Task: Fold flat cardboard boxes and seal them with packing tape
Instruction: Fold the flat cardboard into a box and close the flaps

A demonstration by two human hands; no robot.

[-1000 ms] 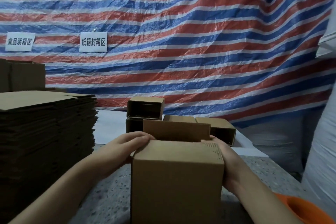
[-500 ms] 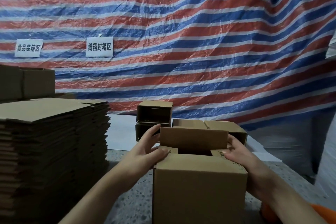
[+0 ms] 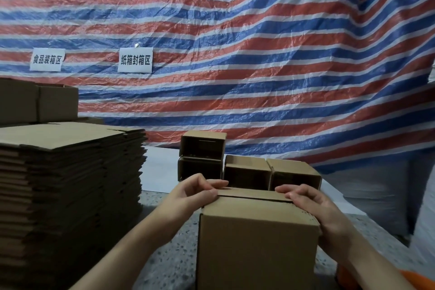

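Both hands (image 3: 197,192) (image 3: 306,198) pressed flat-fingered, gripping nothing, on the box (image 3: 256,238) flaps at lower centre; untaped, these might spring up.

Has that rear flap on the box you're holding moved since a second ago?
Yes. The rear flap has folded down flat onto the box; it no longer hides the open boxes behind.
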